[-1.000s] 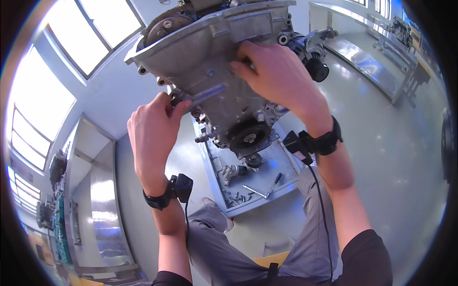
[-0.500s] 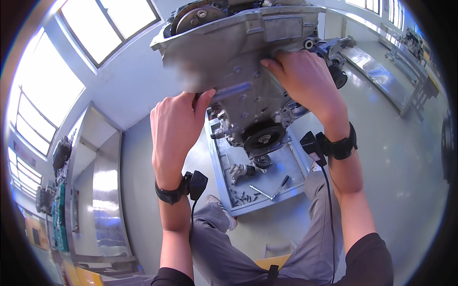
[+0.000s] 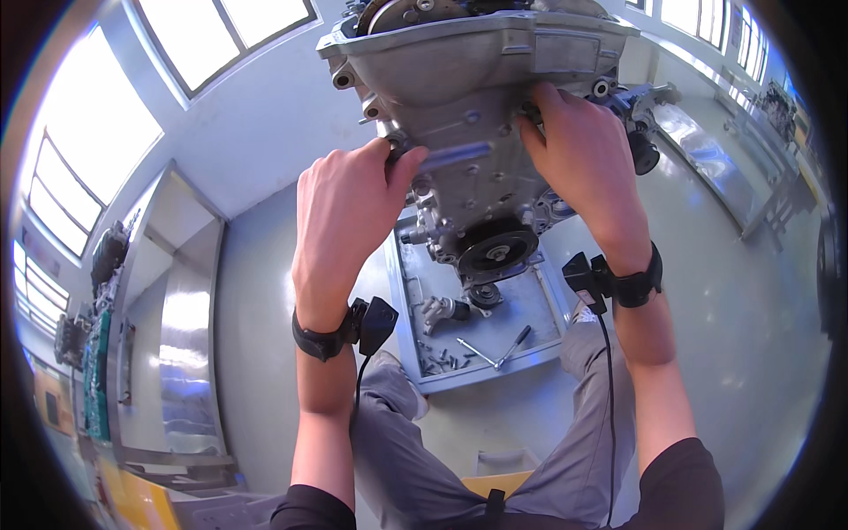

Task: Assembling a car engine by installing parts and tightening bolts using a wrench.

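Observation:
A grey metal engine (image 3: 459, 115) hangs in front of me, its broad front cover facing me and a black crankshaft pulley (image 3: 497, 253) at its lower end. My left hand (image 3: 344, 208) is closed at the cover's left edge, thumb and forefinger curled round a small spot by a bolt boss. What lies between them is hidden. On the right part of the cover, my right hand (image 3: 587, 163) has thumb and forefinger bent together around a small dark piece too covered to name. Both wrists carry black straps with small box devices and cables.
Below the engine, a metal tray frame (image 3: 450, 382) holds a ratchet wrench (image 3: 501, 360), several loose bolts (image 3: 446, 360), a starter-like motor part (image 3: 444, 311) and a small round pulley (image 3: 483, 297). A steel bench (image 3: 185, 362) stands left, another (image 3: 693, 132) at right.
The engine and both hands sit further right in the picture. My right thumb and forefinger have come together at the cover, and my left hand has stayed at its left edge.

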The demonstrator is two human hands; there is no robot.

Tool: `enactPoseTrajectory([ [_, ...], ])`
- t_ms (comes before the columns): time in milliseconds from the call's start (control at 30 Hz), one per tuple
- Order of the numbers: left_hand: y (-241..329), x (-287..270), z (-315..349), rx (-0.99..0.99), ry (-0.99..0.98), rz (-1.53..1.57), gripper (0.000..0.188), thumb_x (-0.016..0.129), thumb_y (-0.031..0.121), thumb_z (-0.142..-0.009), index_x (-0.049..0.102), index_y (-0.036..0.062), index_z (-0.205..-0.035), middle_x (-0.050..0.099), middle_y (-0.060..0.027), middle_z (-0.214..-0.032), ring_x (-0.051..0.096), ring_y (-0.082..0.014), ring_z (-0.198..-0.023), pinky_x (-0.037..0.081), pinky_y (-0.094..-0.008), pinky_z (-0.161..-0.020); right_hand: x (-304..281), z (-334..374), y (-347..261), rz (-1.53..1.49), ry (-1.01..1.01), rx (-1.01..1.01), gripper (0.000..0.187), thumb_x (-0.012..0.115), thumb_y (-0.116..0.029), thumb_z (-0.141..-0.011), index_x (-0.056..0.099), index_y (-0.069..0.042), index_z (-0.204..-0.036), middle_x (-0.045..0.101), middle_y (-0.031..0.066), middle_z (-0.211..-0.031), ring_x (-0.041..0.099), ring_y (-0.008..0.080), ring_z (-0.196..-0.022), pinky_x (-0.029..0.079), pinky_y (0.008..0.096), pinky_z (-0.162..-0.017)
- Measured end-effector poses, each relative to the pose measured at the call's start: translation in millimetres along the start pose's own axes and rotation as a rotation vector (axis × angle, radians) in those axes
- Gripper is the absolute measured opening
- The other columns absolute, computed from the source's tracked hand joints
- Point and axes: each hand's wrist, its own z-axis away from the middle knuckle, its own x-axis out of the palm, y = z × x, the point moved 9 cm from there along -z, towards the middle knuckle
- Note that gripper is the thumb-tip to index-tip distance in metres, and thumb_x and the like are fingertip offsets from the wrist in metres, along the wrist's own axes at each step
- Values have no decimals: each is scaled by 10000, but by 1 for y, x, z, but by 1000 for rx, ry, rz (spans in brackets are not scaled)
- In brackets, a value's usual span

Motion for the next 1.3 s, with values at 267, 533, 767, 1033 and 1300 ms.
enactPoseTrajectory([
  [267,-6,2,0,-26,-33,37,501,647,457,-989,665,15,-753,550,-143,-558,519,-352,-515,430,-408,-549,2,-3,27,-116,-202,187,437,559,-405,-1009,676,-30,-818,650,181,-668,659,419,-705,513,494,-652],
  [533,-8,1,0,-22,-37,-14,514,648,480,-983,657,36,-725,541,-111,-534,526,-325,-502,427,-404,-549,2,-1,13,53,-159,107,365,599,-378,-993,670,-36,-888,643,187,-672,663,416,-730,504,505,-656],
  [767,-4,-8,5,13,-1,-35,452,719,458,-917,673,56,-717,585,-56,-536,562,-263,-494,443,-367,-555,3,-1,7,21,-114,53,283,651,-325,-965,651,-47,-1017,679,160,-713,680,392,-740,513,489,-665],
  [1033,-7,-12,0,-38,40,-47,394,734,420,-899,685,69,-726,644,-50,-590,606,-241,-524,467,-350,-577,4,3,11,-7,-131,72,284,624,-321,-987,626,-38,-1006,681,188,-707,679,428,-716,536,509,-666],
  [1300,11,-26,13,-20,-1,-88,296,762,349,-850,704,70,-774,654,-44,-601,629,-230,-539,480,-335,-592,-4,6,0,-66,56,-74,169,681,-216,-942,625,-95,-1045,713,133,-831,699,370,-788,528,468,-671],
])
